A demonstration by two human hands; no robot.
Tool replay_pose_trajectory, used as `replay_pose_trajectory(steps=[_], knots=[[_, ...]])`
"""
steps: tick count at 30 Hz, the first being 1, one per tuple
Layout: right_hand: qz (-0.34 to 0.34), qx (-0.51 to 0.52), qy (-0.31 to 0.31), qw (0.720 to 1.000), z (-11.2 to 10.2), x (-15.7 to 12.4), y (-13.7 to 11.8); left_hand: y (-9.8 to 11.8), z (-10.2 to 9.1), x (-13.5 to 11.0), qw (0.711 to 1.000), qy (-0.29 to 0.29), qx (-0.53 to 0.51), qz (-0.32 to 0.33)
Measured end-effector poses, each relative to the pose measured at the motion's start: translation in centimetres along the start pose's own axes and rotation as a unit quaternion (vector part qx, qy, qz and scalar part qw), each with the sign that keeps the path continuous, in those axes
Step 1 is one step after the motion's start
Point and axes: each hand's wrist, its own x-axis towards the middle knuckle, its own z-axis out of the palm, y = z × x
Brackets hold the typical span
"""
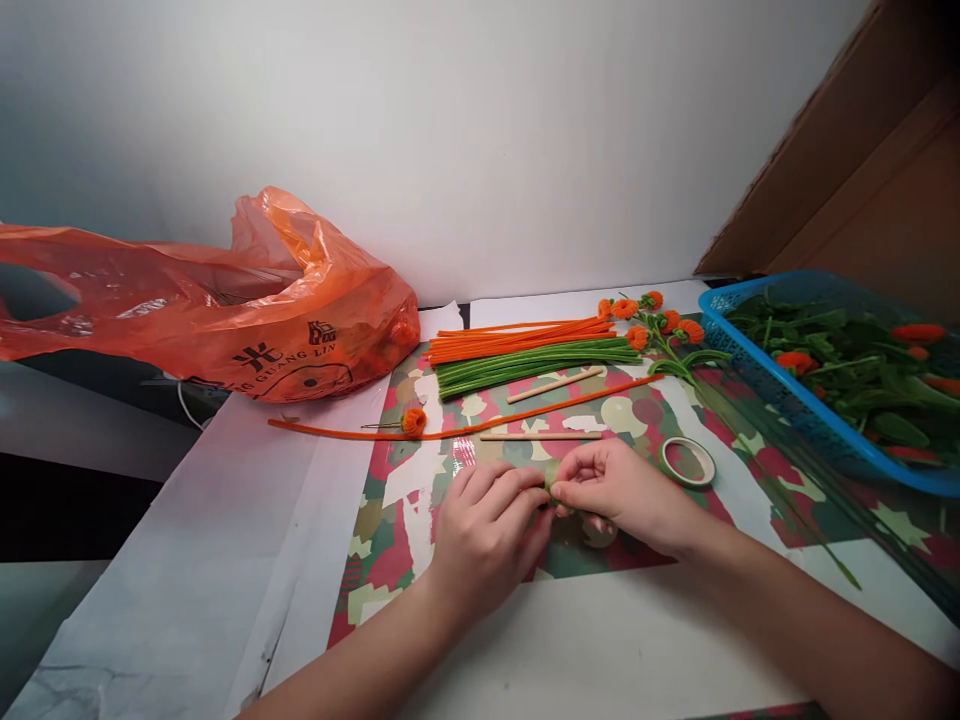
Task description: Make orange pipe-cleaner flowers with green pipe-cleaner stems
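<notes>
Both hands meet over the patterned sheet, fingertips nearly touching. My right hand (607, 490) pinches a small olive-green piece (551, 472), which looks like tape, between thumb and forefinger. My left hand (491, 525) is closed at the same spot, its fingers bent over the piece's left end; much of what lies under them is hidden. Right of my right hand lies a roll of green tape (688, 462). Just beyond the hands are two thin wooden sticks (540, 436) and a long orange pipe cleaner (517, 411). A small orange pompom flower (413, 421) on a wire sits to the left.
Bundles of orange pipe cleaners (517, 343) and green pipe cleaners (532, 366) lie at the back. Several orange flowers on stems (636, 337) lie beside a blue basket (817, 400) of greenery. An orange plastic bag (322, 310) stands back left; cardboard (847, 170) rises at right.
</notes>
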Motion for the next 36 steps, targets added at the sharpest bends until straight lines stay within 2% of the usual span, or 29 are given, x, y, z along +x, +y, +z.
replay_pose_trajectory(steps=[8,12,15,21,23,25,27,29,32,36], knots=[[0.010,0.002,0.014,1.000,0.0,0.4,0.2,-0.1,0.6,0.4,0.999,0.026,0.035,0.016],[-0.068,-0.090,0.026,0.993,-0.3,0.1,-0.1,0.0,0.5,0.5,0.999,-0.009,0.035,0.019],[-0.093,-0.184,0.030,0.978,-0.3,-0.4,-0.7,0.5,0.5,0.4,0.999,-0.031,0.022,0.002],[-0.129,-0.354,0.059,0.924,0.5,-1.2,-1.4,1.3,0.6,0.3,0.991,-0.060,-0.077,-0.096],[-0.171,-0.417,0.074,0.889,0.7,-1.4,-1.2,1.2,0.6,0.3,0.982,-0.072,-0.111,-0.131],[-0.226,-0.480,0.086,0.843,0.7,-1.6,-1.0,1.1,0.5,0.5,0.973,-0.081,-0.136,-0.166],[-0.286,-0.526,0.080,0.797,0.6,-1.7,-1.0,1.0,0.4,0.8,0.963,-0.085,-0.160,-0.199],[-0.332,-0.548,0.071,0.764,0.6,-1.8,-1.1,0.9,0.2,1.0,0.951,-0.086,-0.195,-0.226],[-0.362,-0.547,0.076,0.751,0.4,-1.8,-1.2,0.9,0.0,1.4,0.932,-0.078,-0.250,-0.251],[-0.366,-0.518,0.075,0.769,0.2,-1.9,-1.2,0.8,-0.1,1.5,0.934,-0.041,-0.253,-0.248]])
